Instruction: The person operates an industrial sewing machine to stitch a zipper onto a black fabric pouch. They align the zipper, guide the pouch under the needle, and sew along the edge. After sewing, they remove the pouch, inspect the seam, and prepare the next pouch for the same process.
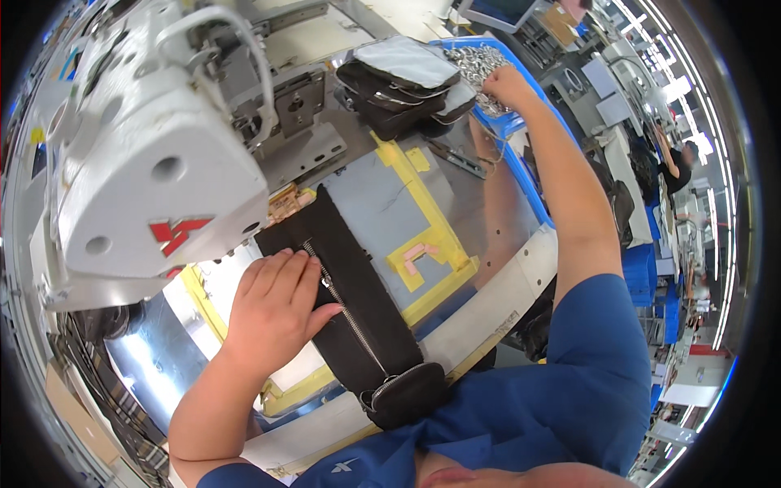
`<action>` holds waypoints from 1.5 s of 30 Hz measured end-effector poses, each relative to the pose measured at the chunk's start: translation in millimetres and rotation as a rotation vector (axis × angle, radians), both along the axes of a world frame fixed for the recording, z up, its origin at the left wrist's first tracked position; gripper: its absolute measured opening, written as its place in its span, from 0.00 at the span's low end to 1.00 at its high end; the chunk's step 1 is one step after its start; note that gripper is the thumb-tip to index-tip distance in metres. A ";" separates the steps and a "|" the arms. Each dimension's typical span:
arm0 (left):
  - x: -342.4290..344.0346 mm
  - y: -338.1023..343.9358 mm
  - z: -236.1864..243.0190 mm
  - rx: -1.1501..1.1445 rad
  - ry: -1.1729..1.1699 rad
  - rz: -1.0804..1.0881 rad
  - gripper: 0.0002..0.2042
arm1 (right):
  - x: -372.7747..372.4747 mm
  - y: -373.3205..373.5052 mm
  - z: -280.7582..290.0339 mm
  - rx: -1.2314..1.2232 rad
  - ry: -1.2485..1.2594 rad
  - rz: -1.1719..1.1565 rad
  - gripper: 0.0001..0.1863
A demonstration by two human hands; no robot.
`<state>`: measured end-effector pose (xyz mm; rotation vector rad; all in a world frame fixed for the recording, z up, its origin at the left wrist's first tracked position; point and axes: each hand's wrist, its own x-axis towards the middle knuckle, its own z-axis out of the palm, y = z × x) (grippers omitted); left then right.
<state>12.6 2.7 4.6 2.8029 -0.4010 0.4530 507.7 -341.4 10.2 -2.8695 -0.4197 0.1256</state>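
Blue shirt (561,382) sits closest to us, sleeves and chest, near side of the white machine head (163,171), our landmark. Just right of the machine head we have the black zippered strip (370,301), laid lengthwise, its far end beside the head's lower edge, its near end by the shirt. We see a silver zipper (355,327) running along it, slider up by the hand, and a rounded black pouch (407,394) at the near end, right of and nearer than the machine head.

Left hand (277,297), just right of the head: palm down, fingers extended and together, thumb spread, pressing on the strip with the thumb tip at the zipper. Right hand (506,85), well right of and beyond the head: fingers curled in at the blue bin (506,124), over a heap of metal fittings (472,61). We cannot tell if it grips one.

Also right of the machine head, we log a stack of black pieces (399,77) with pale tops, next to the bin; a metal hand tool (457,154), kind unclear; a grey-blue panel (386,195) edged with yellow tape (427,199); small pink bits (419,252) on tape. Far right of the head, we have a co-worker (682,167) in a dark top, small and blurred.
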 end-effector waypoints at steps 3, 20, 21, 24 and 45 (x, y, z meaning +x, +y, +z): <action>-0.7 -1.7 0.8 -0.032 -0.009 -0.029 0.29 | 2.8 -0.8 -7.3 0.003 -0.098 0.004 0.13; -3.5 4.9 -3.5 -0.040 0.096 0.049 0.36 | -253.2 119.8 78.1 0.572 -0.210 0.583 0.07; -3.3 5.2 -3.4 -0.045 0.095 0.054 0.37 | -272.7 133.4 74.6 0.443 -0.221 0.798 0.07; -2.5 5.5 -2.3 -0.055 0.088 0.059 0.38 | -293.7 170.3 36.4 0.476 0.023 1.143 0.08; -1.9 5.4 0.2 0.007 0.124 0.115 0.45 | -293.6 214.4 9.3 0.276 0.011 1.124 0.06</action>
